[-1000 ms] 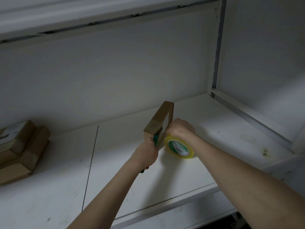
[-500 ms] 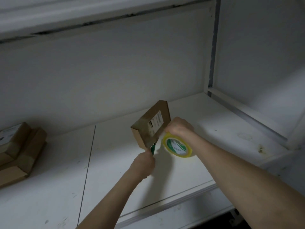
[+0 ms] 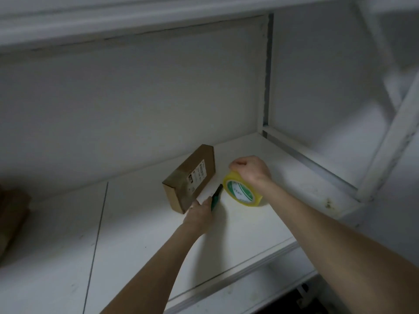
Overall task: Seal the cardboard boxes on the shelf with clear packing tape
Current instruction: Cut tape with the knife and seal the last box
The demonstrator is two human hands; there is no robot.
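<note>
Just right of the box (image 3: 189, 177) on the white shelf (image 3: 249, 234), the right hand (image 3: 250, 171) curls over the top of the tape roll (image 3: 241, 192), probably keeping it ready for another strip. At the box's near corner the left hand (image 3: 200, 215) touches it while gripping a green-handled cutter (image 3: 216, 197), likely for slicing tape. The box's white label (image 3: 200, 172) and the roll's green-and-white print are too small to read.

We see only our two forearms and hands. The left hand (image 3: 199, 214) and right hand (image 3: 252, 171) are bare, and both forearms are bare as far up as we can see.
</note>
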